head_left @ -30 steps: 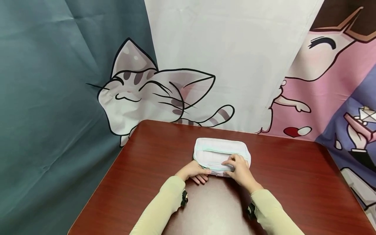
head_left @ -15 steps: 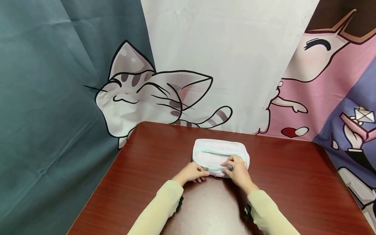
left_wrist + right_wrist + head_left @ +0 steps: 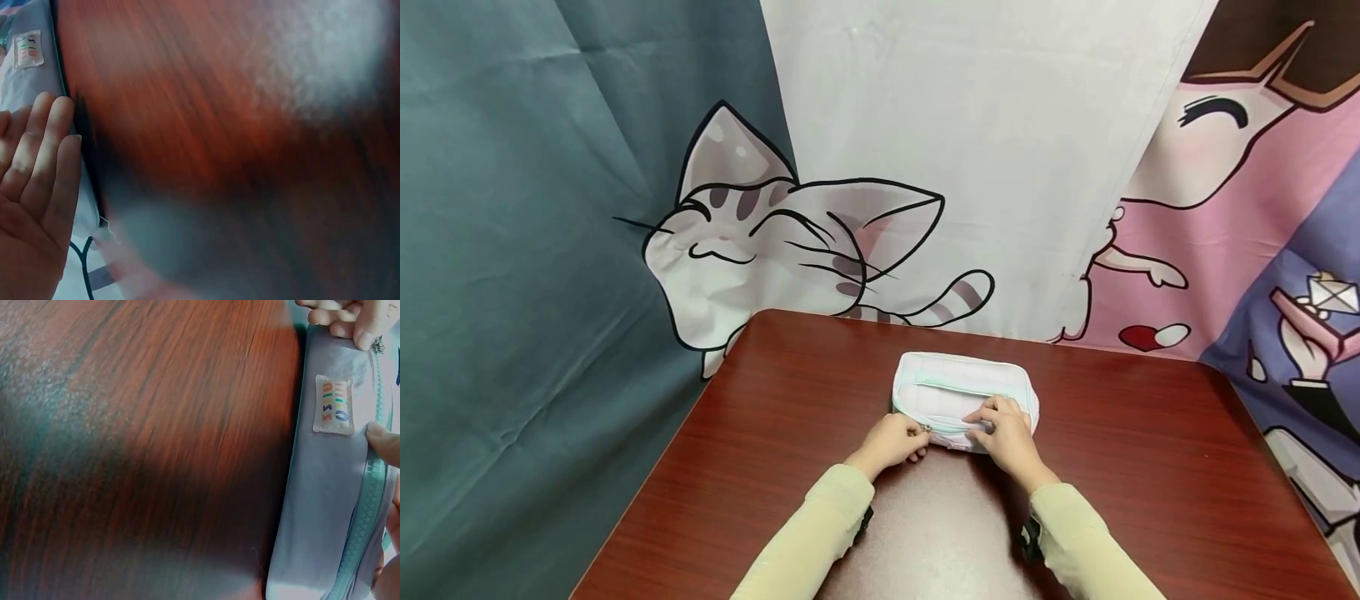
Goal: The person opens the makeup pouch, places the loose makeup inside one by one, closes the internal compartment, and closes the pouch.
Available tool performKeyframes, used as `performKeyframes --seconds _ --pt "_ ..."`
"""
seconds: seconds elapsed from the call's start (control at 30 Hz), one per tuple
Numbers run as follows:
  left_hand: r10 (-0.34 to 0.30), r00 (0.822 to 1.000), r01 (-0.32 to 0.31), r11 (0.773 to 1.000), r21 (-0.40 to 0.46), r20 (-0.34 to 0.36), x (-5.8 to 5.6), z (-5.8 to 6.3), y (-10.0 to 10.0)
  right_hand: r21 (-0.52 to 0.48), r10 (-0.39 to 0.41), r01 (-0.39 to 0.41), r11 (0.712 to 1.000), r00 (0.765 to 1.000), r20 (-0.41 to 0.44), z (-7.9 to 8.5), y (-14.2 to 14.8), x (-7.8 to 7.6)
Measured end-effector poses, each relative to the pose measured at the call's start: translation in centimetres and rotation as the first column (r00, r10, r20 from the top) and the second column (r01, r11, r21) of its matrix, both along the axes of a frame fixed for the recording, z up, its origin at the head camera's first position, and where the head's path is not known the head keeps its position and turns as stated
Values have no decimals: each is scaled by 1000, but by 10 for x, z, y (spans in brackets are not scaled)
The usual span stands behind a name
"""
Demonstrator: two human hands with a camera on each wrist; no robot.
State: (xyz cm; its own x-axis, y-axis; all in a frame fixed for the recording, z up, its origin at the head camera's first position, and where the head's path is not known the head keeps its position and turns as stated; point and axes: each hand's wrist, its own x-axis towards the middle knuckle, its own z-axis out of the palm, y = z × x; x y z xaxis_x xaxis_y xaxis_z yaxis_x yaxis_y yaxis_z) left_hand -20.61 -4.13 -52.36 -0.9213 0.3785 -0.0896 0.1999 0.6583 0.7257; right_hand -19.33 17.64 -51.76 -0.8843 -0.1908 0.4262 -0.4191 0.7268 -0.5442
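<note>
A pale lavender-white zippered pouch (image 3: 962, 369) with mint trim lies near the far middle of the table. My left hand (image 3: 891, 443) is at its front left corner, thumb and forefinger pinching the zipper pull (image 3: 379, 345). In the left wrist view, the other fingers of that hand (image 3: 39, 181) lie beside the pouch's front side. My right hand (image 3: 1011, 437) grips the front edge near the right end, its thumb (image 3: 382, 442) on the mint zipper (image 3: 369, 494). The fingertips of the right hand are partly cut off in its wrist view. A small lettered label (image 3: 334, 405) marks the pouch's front.
The reddish-brown wooden table (image 3: 805, 375) reaches back to a cartoon-printed cloth backdrop (image 3: 1037, 150). A grey-green cloth (image 3: 512, 292) hangs along the left side. Both forearms wear pale sleeves, with dark wrist devices below them.
My left hand's lower fingers, spread out over the table a second ago, have drawn in while thumb and forefinger stay by the zipper pull. The right hand and pouch hold nearly still.
</note>
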Motion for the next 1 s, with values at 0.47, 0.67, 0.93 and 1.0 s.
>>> performKeyframes --seconds 0.47,0.67,0.93,1.0 --pt "-228 972 229 973 -4 46 -6 5 -15 -12 5 -5 1000 999 34 1 -1 -1" --pt "-188 944 154 978 -141 -273 -11 10 -27 -16 23 -22 1000 998 58 1 -2 -3" --pt "-107 994 105 985 -137 -9 -13 14 -29 -23 -8 9 1000 999 41 0 1 -4" --pt "-78 994 86 992 -94 80 -10 12 -22 -26 -6 7 1000 999 32 -1 0 -4"
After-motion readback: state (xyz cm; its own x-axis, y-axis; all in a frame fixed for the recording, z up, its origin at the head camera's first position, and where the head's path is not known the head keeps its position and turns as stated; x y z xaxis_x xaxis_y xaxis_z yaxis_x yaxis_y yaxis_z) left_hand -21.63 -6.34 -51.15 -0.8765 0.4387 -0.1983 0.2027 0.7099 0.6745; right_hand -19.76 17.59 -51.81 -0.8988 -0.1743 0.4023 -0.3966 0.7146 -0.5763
